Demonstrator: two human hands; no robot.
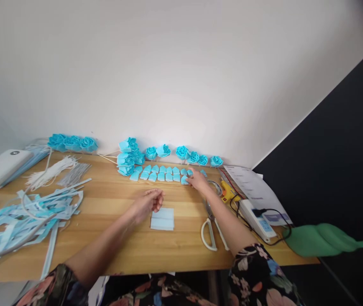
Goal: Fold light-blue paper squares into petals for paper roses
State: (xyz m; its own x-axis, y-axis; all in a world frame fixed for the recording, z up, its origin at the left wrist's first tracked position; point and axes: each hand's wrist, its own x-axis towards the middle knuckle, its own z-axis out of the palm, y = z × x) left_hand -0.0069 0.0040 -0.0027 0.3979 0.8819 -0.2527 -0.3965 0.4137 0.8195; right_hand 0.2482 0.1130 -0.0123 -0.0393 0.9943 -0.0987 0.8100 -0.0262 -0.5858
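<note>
1. My right hand (198,182) reaches to the right end of two rows of small blue cut pieces (161,176) on the worktop (181,253). Its thumb and forefinger are parted at the last piece of the near row (184,180); I cannot tell whether they pinch it or only touch it.

2. My left hand (146,206) hangs with its fingers loosely curled, just beside the upper edge of a pale blue square (162,221). I see nothing in it, but cannot tell whether the curled fingers hide something.

3. To handle that end piece well, I should use fingertips alone and take it by its edges. The pieces look light and thin, so a heavy touch could crease one or drag its neighbours askew.

4. The rows sit close together, so a straight lift seems safer than a slide.

5. My right forearm crosses over the scissors (207,240), with the yellow glue gun (228,192) and its cable near its outer side. I would carry the sleeve high to avoid snagging either.

6. The blue flowers (182,152) stand just behind the rows; my knuckles should clear them.
</note>
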